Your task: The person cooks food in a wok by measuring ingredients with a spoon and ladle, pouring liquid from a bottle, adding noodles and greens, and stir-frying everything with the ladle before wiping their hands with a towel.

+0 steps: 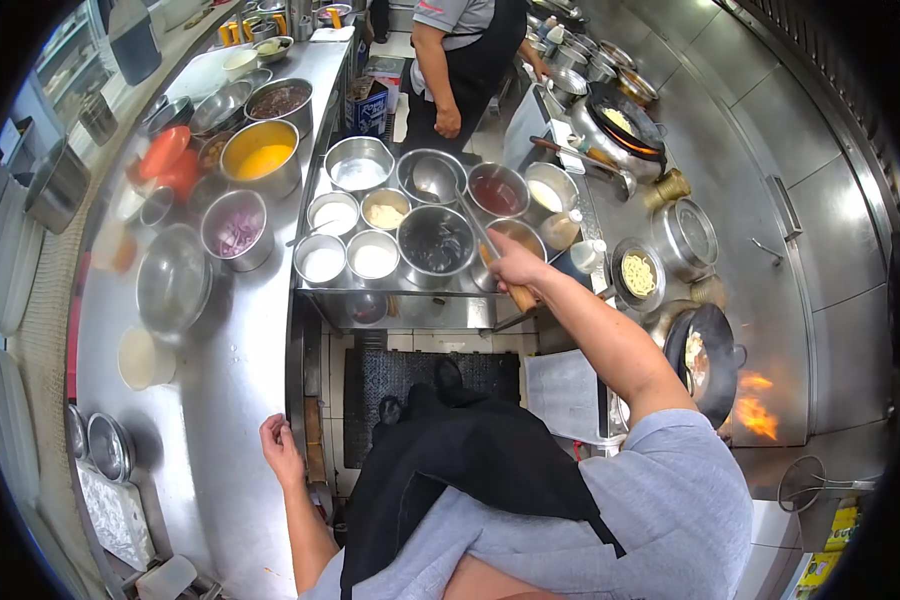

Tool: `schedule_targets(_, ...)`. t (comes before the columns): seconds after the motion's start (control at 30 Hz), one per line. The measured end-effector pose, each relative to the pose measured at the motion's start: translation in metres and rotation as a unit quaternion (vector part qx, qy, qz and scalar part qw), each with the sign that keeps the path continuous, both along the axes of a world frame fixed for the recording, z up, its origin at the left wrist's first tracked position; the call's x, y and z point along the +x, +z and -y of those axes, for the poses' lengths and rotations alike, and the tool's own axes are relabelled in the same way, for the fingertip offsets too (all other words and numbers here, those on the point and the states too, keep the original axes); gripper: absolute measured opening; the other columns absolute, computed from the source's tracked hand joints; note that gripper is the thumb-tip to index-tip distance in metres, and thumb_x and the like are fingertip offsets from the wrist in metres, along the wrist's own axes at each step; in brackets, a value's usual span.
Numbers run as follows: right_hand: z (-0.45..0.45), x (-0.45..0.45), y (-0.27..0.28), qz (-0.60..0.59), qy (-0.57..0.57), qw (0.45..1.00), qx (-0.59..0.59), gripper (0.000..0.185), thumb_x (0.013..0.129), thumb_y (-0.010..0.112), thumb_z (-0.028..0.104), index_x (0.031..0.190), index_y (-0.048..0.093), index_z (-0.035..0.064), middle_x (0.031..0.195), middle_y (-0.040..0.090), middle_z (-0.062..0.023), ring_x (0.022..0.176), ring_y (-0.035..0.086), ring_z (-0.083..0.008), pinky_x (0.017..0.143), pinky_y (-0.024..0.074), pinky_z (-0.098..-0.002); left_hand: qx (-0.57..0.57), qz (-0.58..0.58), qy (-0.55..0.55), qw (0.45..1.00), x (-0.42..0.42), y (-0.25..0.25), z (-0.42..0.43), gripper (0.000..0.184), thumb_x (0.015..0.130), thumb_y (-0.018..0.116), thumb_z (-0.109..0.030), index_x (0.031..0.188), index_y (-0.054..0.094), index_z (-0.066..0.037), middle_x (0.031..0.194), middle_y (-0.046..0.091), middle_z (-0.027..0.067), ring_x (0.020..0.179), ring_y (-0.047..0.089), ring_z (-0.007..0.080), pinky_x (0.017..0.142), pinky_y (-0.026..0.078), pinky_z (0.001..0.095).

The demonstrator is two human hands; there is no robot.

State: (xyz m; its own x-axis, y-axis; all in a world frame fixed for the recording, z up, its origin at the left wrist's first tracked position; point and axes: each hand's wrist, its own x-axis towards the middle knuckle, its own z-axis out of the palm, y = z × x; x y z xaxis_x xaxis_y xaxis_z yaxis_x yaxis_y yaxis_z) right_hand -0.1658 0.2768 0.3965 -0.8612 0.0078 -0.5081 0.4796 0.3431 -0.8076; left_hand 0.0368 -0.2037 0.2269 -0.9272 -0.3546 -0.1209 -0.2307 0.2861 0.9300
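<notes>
My right hand (515,262) is closed around the wooden handle of a ladle (473,220). The ladle's metal shaft slants up and left to a steel pot (430,165), over or into which its head reaches. Just below that stands a pot of dark liquid (436,240). Around them are a pot of reddish-brown sauce (498,190) and small pots of white powder (322,264). At the edge of the steel counter (230,400), my left hand (282,448) rests with fingers loosely bent and apart, holding nothing visible.
Flames (758,405) rise beside a wok (705,365) with food at right. Noodles sit in a small pan (638,275). Left stand a pot of chopped onion (238,228) and a pot of yellow liquid (262,155). A co-worker in a black apron (475,80) stands ahead.
</notes>
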Motion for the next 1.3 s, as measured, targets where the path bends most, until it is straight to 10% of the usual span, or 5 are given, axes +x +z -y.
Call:
schedule_targets(0.3,-0.027,0.007,0.01,0.05,-0.09,0.949,-0.298,0.085,0.09,0.051,0.001,0.155,0.004,0.0251,0.07,0.049,-0.0044,0.05,0.046,-0.0117,0.046,0.0414,-0.0295,-0.04,-0.006,-0.035,0.999,-0.021,0.041,-0.03,0.024,0.093,0.046,0.002,0.116,0.053,0.0,0.104,0.062,0.0104,0.09,0.062,0.0193,0.085,0.05,0.0319)
schedule_targets(0.47,-0.016,0.03,0.037,-0.017,-0.094,0.961,-0.261,0.074,0.089,0.05,0.001,0.153,0.02,0.0255,0.069,0.046,-0.0021,0.049,0.045,-0.0086,0.045,0.0406,-0.0251,0.131,0.066,-0.067,0.987,-0.023,0.047,-0.041,0.023,0.095,0.042,0.005,0.115,0.053,0.0,0.104,0.064,0.0127,0.085,0.064,0.0165,0.079,0.054,0.0297)
schedule_targets(1.3,0.018,0.027,0.005,-0.024,-0.151,0.894,-0.422,0.082,0.092,0.049,0.004,0.155,0.001,0.0266,0.074,0.048,-0.0044,0.051,0.044,-0.0098,0.046,0.0399,-0.0267,0.128,0.104,-0.256,0.952,-0.047,0.04,-0.053,0.044,0.081,0.031,0.014,0.119,0.051,0.002,0.105,0.065,0.0188,0.086,0.067,0.0226,0.081,0.055,0.0329)
